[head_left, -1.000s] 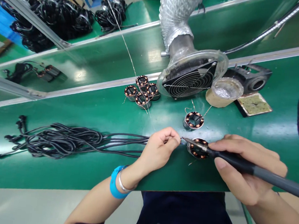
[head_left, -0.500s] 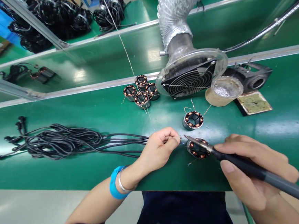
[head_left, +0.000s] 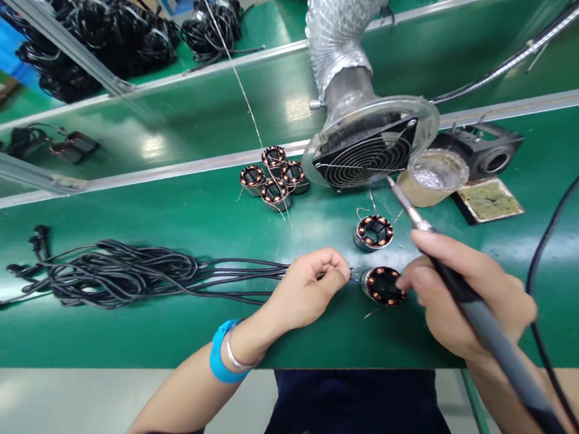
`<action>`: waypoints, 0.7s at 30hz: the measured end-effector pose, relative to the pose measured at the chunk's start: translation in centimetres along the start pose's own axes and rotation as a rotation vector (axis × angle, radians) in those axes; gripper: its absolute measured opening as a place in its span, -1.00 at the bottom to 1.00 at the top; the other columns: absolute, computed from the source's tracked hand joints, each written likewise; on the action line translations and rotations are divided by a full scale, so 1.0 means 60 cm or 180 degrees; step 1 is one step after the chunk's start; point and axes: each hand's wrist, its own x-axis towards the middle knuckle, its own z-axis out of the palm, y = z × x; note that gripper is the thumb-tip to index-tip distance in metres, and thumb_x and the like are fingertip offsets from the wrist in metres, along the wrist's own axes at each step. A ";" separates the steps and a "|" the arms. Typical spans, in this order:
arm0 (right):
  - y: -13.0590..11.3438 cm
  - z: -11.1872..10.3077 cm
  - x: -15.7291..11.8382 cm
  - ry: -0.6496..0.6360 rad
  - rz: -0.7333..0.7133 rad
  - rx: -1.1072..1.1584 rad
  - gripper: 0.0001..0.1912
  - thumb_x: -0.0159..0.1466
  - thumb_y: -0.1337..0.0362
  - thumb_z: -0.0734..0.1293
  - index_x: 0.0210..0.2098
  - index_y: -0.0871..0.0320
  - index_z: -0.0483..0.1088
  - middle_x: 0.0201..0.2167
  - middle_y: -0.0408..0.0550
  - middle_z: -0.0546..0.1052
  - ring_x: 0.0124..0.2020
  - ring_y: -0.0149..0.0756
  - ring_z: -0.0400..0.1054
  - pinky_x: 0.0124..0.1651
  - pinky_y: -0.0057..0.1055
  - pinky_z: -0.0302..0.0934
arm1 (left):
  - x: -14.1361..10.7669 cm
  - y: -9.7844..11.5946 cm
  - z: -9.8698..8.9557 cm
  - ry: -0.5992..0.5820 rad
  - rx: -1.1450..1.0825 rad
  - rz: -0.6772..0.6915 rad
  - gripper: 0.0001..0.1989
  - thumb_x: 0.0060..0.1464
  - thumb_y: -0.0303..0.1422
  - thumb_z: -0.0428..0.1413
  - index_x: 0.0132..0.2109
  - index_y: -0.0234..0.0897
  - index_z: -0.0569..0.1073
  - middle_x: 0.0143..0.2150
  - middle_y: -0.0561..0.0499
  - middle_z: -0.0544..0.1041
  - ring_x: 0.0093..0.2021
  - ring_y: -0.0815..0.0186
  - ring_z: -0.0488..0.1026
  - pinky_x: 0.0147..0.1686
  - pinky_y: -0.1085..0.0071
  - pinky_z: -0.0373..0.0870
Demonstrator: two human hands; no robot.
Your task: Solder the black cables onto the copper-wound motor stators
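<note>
The near copper-wound ring (head_left: 370, 291) rests on the tabletop (head_left: 184, 346) between the two hands, its opening facing upward. Thin wire ends (head_left: 355, 276) span the short gap between its left side and the left hand (head_left: 311, 292). The left hand is pinched, thumb against curled index finger, with the wire ends at the fingertips; its forearm enters from below, and the wrist carries a blue band (head_left: 222, 353) and a silver bangle (head_left: 232, 351). The right hand (head_left: 476, 302) is closed around the handle of the soldering iron (head_left: 490, 336), palm turned inward, forearm angled in from the lower right. A bent digit of this hand overlaps the right rim of the near ring; contact cannot be confirmed. The iron slants up and to the left, its tip in front of the pale cup (head_left: 419, 192) and near the lower edge of the fume hood (head_left: 368, 163). A second ring (head_left: 367, 244) stands just beyond the near ring, wire leads raised. Black cables (head_left: 114, 273) run from a coiled heap at the left to the left hand. Four similar rings (head_left: 277, 201) stand clustered left of the hood. A sponge tray (head_left: 491, 201) and a black holder (head_left: 498, 153) sit right of the cup.
</note>
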 end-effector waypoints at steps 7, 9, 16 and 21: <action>-0.004 0.030 0.026 -0.0918 -0.0628 0.0112 -0.67 0.27 0.53 0.30 -0.02 0.11 0.44 -0.33 -0.15 0.59 -0.38 -0.40 0.48 -0.27 -0.44 0.38 | -0.005 0.000 -0.012 -0.0505 -0.0042 0.0166 -0.80 0.24 -0.26 0.04 -0.30 -0.30 0.34 -0.46 0.13 0.29 -0.48 0.47 0.19 -0.44 0.48 0.15; -0.001 0.031 0.024 -0.0916 -0.0697 0.0040 -0.66 0.26 0.53 0.29 -0.02 0.11 0.43 -0.39 -0.16 0.55 -0.44 -0.41 0.43 -0.33 -0.42 0.35 | -0.005 0.001 -0.013 -0.0566 0.0031 0.0225 -0.80 0.23 -0.26 0.05 -0.28 -0.30 0.35 -0.44 0.11 0.34 -0.45 0.45 0.25 -0.39 0.47 0.20; 0.005 0.020 0.011 -0.0816 -0.0697 -0.0050 -0.68 0.25 0.51 0.30 -0.05 0.08 0.39 -0.41 -0.20 0.53 -0.50 -0.44 0.39 -0.38 -0.46 0.33 | 0.003 0.009 -0.011 -0.0470 -0.0356 -0.0238 -0.78 0.11 -0.22 0.10 -0.37 -0.28 0.35 -0.56 0.13 0.34 -0.52 0.45 0.21 -0.43 0.48 0.12; -0.001 0.020 0.005 -0.0909 -0.0338 0.0081 -0.59 0.21 0.50 0.35 0.03 0.11 0.37 -0.23 -0.13 0.59 -0.35 -0.43 0.49 -0.21 -0.52 0.41 | 0.006 0.009 -0.006 -0.0410 -0.0651 -0.0473 -0.80 0.04 -0.25 0.12 -0.43 -0.27 0.33 -0.62 0.18 0.29 -0.61 0.51 0.08 -0.53 0.50 0.01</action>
